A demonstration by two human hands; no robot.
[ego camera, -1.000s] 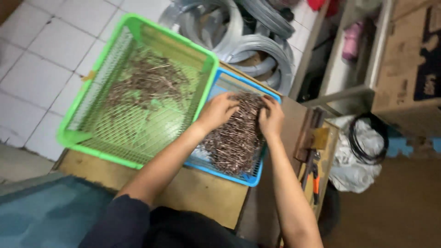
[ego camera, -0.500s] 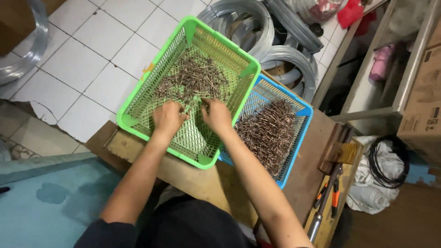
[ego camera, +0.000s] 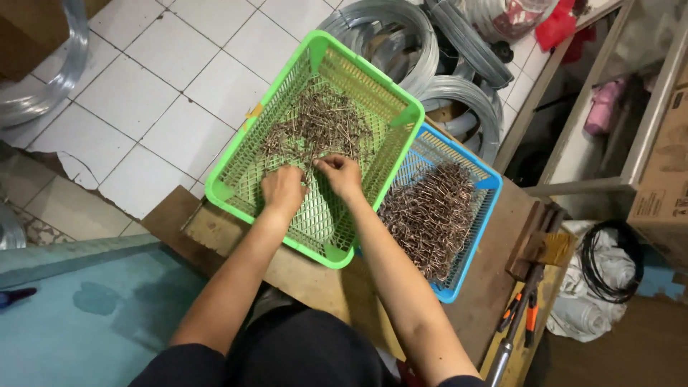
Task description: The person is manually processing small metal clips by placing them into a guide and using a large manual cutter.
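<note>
Both hands sit inside the green plastic mesh basket (ego camera: pixel 244 175): my left hand (ego camera: pixel 283 190) is curled, knuckles up, on the mesh floor, and my right hand (ego camera: pixel 340 174) pinches at the near edge of the loose pile of short brown wire pieces (ego camera: pixel 315 129). I cannot tell what the left holds. Half a second ago both hands lay flatter and slightly lower. Touching the green basket's right wall, the blue plastic basket (ego camera: pixel 481 215) holds a denser heap. Both rest on the wooden bench (ego camera: pixel 315 279), whose near edge stays bare.
</note>
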